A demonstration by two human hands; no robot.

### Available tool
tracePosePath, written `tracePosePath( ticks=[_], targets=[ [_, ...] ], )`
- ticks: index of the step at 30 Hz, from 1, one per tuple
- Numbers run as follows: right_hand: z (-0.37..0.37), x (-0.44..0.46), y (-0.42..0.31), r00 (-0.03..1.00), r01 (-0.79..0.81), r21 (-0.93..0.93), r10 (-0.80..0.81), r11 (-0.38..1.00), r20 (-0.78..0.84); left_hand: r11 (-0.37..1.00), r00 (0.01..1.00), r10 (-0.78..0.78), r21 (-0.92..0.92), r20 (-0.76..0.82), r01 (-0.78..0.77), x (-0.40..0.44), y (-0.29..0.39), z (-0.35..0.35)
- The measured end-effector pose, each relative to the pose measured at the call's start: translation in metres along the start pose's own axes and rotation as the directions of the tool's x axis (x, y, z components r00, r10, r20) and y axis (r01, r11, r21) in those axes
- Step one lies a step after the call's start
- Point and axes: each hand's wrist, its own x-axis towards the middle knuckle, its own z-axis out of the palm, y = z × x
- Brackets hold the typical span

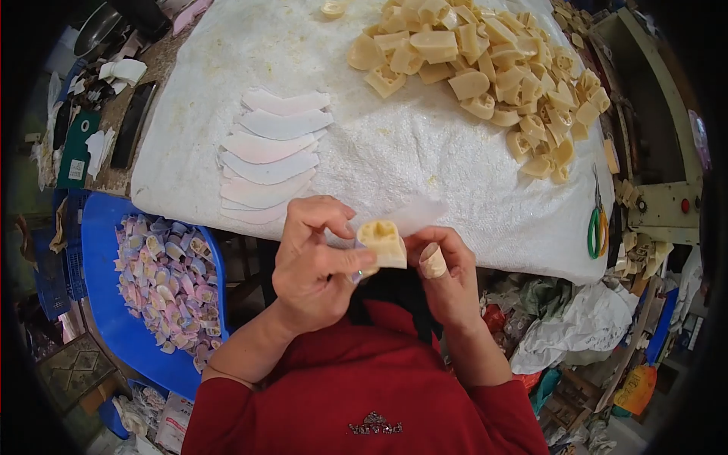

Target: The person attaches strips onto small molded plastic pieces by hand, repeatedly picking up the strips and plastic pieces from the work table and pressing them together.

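My left hand (pixel 311 265) grips a cream moulded piece (pixel 384 244) with a hollow top, its thumb and fingers pressed on the left side. At the right of that piece is my right hand (pixel 447 277), fingers bent, with a beige wrap (pixel 433 261) round one digit. A thin pale sheet (pixel 415 215) sticks out behind the piece, near the right fingertips; its lower end is hidden. Curved pale pink and bluish sheets (pixel 274 152) lie overlapped in a column on the white cloth (pixel 205 91).
Many cream pieces (pixel 485 68) are heaped at the back right. Scissors (pixel 597 220) with green and orange handles lie at the right edge. A blue tub (pixel 136 303) of wrapped pieces (pixel 167 280) stands at the left. Crumpled white plastic (pixel 572 322) is below right.
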Motion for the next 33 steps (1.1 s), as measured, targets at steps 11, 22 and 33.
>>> tracePosePath(
  ticks=[11, 22, 33],
  targets=[
    [0.004, -0.004, -0.01, 0.998, -0.025, 0.214, 0.036, 0.976, -0.045, 0.955, 0.968, 0.101, 0.25, 0.23, -0.159, -0.001, 0.002, 0.007],
    [0.006, 0.004, -0.023, 0.999, -0.028, -0.401, 0.038, 0.916, 0.017, 0.858, 0.932, -0.026, 0.487, 0.361, -0.165, 0.011, 0.011, 0.011],
    [-0.024, 0.033, -0.026, 0.907, -0.323, 0.012, 0.306, 0.946, 0.288, 0.989, 0.933, -0.071, -0.099, 0.354, 0.112, -0.001, -0.002, 0.007]
  ],
)
